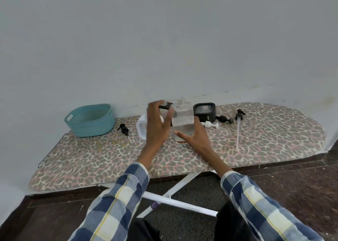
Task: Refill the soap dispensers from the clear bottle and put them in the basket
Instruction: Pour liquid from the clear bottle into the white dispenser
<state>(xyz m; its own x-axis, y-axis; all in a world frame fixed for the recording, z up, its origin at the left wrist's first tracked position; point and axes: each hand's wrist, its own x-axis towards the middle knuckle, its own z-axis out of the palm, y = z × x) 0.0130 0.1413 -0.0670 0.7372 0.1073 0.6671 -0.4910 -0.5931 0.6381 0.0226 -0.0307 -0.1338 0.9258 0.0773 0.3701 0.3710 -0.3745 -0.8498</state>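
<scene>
While both hands reached in over the leopard-print ironing board (pixel 109 160), a teal ribbed basket (pixel 90 121) sat at its far left, against the wall. Just right of the basket lay a short black pump head (pixel 123 128). Further right, a white square dispenser (pixel 141 129) lay partly hidden behind the left hand (pixel 157 123), whose fingers were spread and blurred, the fingertips near a black cap-like piece (pixel 165 106) at the far side; whether they touched it could not be told. At the centre stood the clear bottle (pixel 182 120), upright and uncapped, its threaded neck showing. The right hand (pixel 194 135) lay against the bottle's near right side, fingers straight and together, pointing left across its base. Behind the bottle stood a black square dispenser (pixel 204 112), open at the top. A white pump head (pixel 210 124) lay just in front of it, another black pump (pixel 224 119) to its right, and a long-tubed black pump (pixel 238 127) furthest right.
</scene>
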